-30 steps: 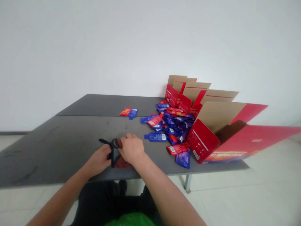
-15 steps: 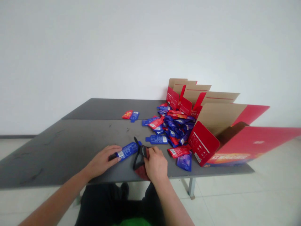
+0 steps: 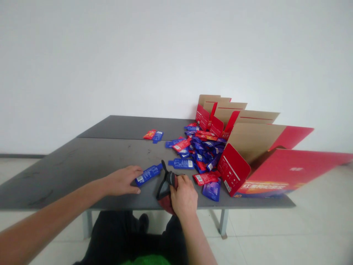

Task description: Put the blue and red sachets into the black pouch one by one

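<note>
My left hand pinches the lower end of a blue spout-shaped pouch between thumb and fingers, just above the table. A dark tip shows between those fingers; I cannot tell whether it belongs to the pouch. My right hand is closed around a dark red and black object with a black loop-like frame and a thin black strip sticking up; its exact kind is unclear. That strip stands beside the pouch's narrow end. Beyond my right hand lies another blue pouch, flat on the table.
A pile of blue and red packets spreads over the right of the grey table. Several open red cartons stand behind and beside it, the nearest carton by the front edge. One orange-red packet and a blue pouch lie farther back.
My hands, at first together over the dark red and black object, have moved apart. That object went right with my right hand, and the blue pouch came into view in my left.
</note>
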Demonstrator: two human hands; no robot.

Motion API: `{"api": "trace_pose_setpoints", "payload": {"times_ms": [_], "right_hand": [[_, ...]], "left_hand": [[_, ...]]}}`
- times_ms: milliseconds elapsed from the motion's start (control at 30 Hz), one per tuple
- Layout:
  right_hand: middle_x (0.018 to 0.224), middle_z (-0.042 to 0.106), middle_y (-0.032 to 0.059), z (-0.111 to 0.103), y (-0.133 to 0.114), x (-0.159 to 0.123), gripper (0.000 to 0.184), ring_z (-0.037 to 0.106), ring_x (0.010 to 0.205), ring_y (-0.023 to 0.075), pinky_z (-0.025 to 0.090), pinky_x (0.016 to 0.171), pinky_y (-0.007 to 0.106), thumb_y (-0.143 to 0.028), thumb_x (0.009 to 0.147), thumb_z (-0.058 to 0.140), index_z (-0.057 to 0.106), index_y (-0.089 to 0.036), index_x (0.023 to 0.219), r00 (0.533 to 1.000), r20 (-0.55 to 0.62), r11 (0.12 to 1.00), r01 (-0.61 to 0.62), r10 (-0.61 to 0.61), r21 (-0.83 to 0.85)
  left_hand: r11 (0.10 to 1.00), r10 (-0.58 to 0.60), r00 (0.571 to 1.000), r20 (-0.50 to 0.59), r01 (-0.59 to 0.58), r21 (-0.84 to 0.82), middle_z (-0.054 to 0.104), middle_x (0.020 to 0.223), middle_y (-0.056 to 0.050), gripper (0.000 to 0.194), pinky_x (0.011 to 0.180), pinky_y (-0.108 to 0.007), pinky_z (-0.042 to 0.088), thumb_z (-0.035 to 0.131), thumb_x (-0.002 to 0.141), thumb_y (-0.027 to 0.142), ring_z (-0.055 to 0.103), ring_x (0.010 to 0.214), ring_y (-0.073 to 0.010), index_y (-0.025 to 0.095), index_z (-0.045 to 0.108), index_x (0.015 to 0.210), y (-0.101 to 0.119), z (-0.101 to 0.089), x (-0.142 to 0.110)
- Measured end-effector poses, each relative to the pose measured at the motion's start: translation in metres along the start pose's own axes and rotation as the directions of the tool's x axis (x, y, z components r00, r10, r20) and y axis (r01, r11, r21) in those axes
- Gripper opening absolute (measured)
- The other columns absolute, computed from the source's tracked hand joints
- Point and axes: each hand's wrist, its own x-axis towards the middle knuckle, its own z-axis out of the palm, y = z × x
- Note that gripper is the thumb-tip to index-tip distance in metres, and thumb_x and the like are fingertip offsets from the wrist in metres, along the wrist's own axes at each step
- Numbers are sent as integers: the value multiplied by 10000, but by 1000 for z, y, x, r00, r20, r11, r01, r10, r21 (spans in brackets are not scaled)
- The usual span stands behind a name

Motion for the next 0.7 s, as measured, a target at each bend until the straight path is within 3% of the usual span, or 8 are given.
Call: {"api": "trace_pose_setpoints", "payload": {"times_ms": [67, 167, 300, 500, 600, 700], "right_hand": [[1157, 648, 59, 0, 0, 0, 114, 614, 1078, 229, 473, 822, 307, -297, 973, 617, 648, -260, 1076, 1000, -8, 1000, 2, -2, 13], [1147, 651, 60, -1, 0, 0, 100, 613, 1072, 232, 475, 815, 310, -304, 972, 621, 647, -257, 1056, 1000, -9, 1000, 13, -13, 14], [1153, 651, 63, 0, 0, 0, 99, 609, 1082, 234, 477, 823, 313, -321, 980, 618, 643, -252, 1048, 1000, -4, 1000, 19, -19, -6], [1159, 652, 61, 1, 0, -1, 107, 610, 1062, 227, 475, 814, 308, -326, 1000, 588, 654, -259, 1051, 1000, -7, 1000, 19, -19, -8], [1142, 658, 49, 2, 0, -2, 92, 611, 1036, 230, 474, 804, 312, -312, 983, 603, 658, -262, 1037, 1000, -17, 1000, 18, -18, 6], [1139, 664, 43, 1, 0, -2, 98, 611, 1038, 232, 471, 810, 312, -289, 957, 630, 666, -260, 1044, 1000, -22, 1000, 21, -21, 20]], "left_hand": [[1000, -5, 999, -35, 6, 29, 656, 1318, -160, 569, 1078, -455, 478, 750, 758, 512, 621, 1220, -368, 192, 711, 1226, 6, 4, 6], [998, -11, 998, -66, 15, 67, 676, 1212, -145, 419, 1041, -429, 492, 660, 770, 314, 644, 1140, -330, 174, 704, 1163, 10, 8, 14], [999, 1, 1000, -27, 0, 49, 714, 1142, -112, 423, 1008, -387, 494, 552, 727, 178, 674, 1072, -291, 193, 731, 1110, 5, -2, 24], [995, 8, 975, 223, 15, -100, 772, 936, -33, 297, 834, -328, 501, 574, 754, 277, 703, 918, -270, 246, 791, 954, -19, -42, 40], [992, -68, 962, 263, 94, -87, 747, 801, -18, 222, 749, -311, 482, 616, 732, 358, 688, 817, -262, 236, 776, 825, -37, -53, 57], [990, -104, 959, 262, 125, -65, 722, 737, -26, 235, 688, -296, 471, 607, 742, 409, 684, 758, -251, 209, 729, 742, -53, -51, 77]]}}
